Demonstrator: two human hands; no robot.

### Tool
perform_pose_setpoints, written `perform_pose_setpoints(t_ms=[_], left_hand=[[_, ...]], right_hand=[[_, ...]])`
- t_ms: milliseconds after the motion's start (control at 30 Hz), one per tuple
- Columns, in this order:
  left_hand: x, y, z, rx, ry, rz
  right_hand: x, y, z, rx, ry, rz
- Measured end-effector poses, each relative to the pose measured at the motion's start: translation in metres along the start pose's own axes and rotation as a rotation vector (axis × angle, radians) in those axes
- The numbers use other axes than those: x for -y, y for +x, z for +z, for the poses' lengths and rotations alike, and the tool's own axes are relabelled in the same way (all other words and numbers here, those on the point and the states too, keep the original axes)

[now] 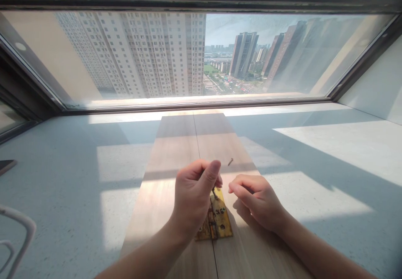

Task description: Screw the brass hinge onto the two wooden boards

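- Left hand (193, 197), lower centre of the frame: fingers curled together, thumb pressed against the index finger, pinching a small dark screw (215, 193) that points down onto the hinge below it.
- Brass hinge (217, 220), lower centre: lies flat and opened out on the boards, straddling the seam between them. Its left leaf is largely hidden under the left hand; the right leaf shows several screw holes, some seemingly filled.
- Right hand (256, 201), just right of the hinge: loosely curled, index finger and thumb tips brought together near the hinge's upper right corner. Whether anything is held between them cannot be told. The heel of the hand rests on the right board.
- Loose screw (230, 161), centre of the frame, above and between the two hands: lies on the right board, apart from both hands and from the hinge.
- Two light wooden boards (176, 145), side by side with a thin dark seam (197, 141) between them, run from the bottom centre up to the window sill.
- Bench (314, 153): pale speckled surface under the boards, crossed by bands of sunlight and shadow.
- Window (194, 53), upper half: dark frame, high-rise blocks outside.
- Lower left edge: part of a white curved object (21, 224), unidentifiable. Left edge, mid-height: corner of a dark flat object (5, 165).
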State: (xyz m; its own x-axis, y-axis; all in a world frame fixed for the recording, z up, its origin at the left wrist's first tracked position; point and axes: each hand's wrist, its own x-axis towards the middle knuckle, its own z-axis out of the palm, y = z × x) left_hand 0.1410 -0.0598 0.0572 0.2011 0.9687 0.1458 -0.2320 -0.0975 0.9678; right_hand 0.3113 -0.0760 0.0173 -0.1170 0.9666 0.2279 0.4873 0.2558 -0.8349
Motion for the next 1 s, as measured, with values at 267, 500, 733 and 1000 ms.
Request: perform_pose_setpoints(t_ms=[267,500,733,1000], left_hand=[[0.014,-0.012,0.006,0.076,-0.235,0.028],[0.011,0.005,0.006,0.305,-0.208,-0.013],[0.002,0.009,-0.001,0.503,-0.143,-0.094],[-0.003,0.011,-0.008,0.592,-0.139,-0.106]], right_hand=[[-0.005,-0.001,0.0,-0.089,0.02,0.051],[-0.003,0.0,0.001,-0.042,0.017,0.048],[0.0,0.001,0.001,-0.074,0.026,0.035],[-0.004,0.0,0.001,-0.043,0.026,0.052]])
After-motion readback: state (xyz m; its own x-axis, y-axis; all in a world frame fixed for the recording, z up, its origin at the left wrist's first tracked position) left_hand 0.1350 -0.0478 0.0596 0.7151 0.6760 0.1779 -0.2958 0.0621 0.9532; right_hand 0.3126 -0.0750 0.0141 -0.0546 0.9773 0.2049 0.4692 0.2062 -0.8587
